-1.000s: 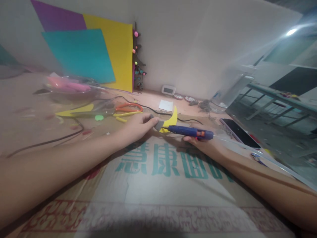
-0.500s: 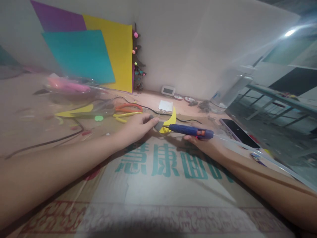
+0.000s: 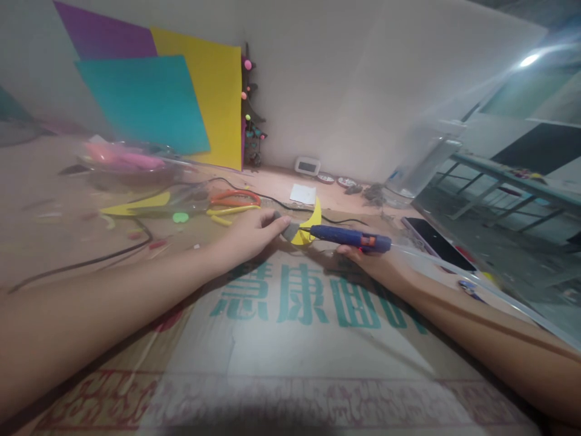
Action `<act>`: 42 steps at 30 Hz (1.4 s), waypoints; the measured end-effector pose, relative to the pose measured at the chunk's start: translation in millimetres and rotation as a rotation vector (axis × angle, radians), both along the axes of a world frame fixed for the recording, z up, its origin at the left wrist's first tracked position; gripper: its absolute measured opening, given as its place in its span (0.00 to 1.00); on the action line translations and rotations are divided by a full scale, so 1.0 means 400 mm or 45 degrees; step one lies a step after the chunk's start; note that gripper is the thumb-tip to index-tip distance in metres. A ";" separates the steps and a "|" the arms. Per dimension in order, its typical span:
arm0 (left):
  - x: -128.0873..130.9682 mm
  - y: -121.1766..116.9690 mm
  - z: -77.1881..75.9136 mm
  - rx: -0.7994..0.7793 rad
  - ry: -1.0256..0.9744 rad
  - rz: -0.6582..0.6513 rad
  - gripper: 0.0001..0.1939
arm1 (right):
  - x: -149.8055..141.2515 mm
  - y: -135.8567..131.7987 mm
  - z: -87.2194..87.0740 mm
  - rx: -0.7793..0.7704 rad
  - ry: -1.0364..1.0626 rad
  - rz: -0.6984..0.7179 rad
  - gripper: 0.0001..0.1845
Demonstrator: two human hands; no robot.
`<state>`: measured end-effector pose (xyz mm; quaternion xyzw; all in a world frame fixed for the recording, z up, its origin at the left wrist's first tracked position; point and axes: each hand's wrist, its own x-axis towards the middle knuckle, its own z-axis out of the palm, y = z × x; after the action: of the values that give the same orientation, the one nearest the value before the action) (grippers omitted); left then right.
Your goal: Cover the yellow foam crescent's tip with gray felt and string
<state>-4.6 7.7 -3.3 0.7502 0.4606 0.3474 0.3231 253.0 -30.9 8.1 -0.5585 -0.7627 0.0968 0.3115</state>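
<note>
In the head view, a grey piece [image 3: 290,232] with a yellow crescent [image 3: 316,216] adjoining it is being pinched by the left hand [image 3: 254,234] over printed cardboard [image 3: 290,354]. A blue glue gun [image 3: 340,235] is being gripped by the right hand [image 3: 376,263], its nozzle being aimed at their join. By a slip, fingertips could be getting burned or glue misplaced. The way behind is being crossed by a black cord [image 3: 267,197]; a phone [image 3: 438,243] is lying rightward.
</note>
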 end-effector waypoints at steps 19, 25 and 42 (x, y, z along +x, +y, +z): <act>0.001 -0.001 0.004 0.023 0.022 -0.015 0.21 | -0.002 -0.007 0.017 -0.038 -0.010 -0.005 0.12; 0.001 0.001 0.000 0.013 0.008 -0.033 0.21 | -0.008 -0.005 0.015 -0.021 0.015 -0.059 0.14; 0.002 0.002 0.003 0.030 0.030 -0.187 0.20 | 0.057 0.066 0.126 0.037 0.721 -0.088 0.27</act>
<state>-3.8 8.6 -2.2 0.7896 0.4040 0.3194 0.3336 275.6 -4.6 58.6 -0.5303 -0.6271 0.2272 0.5233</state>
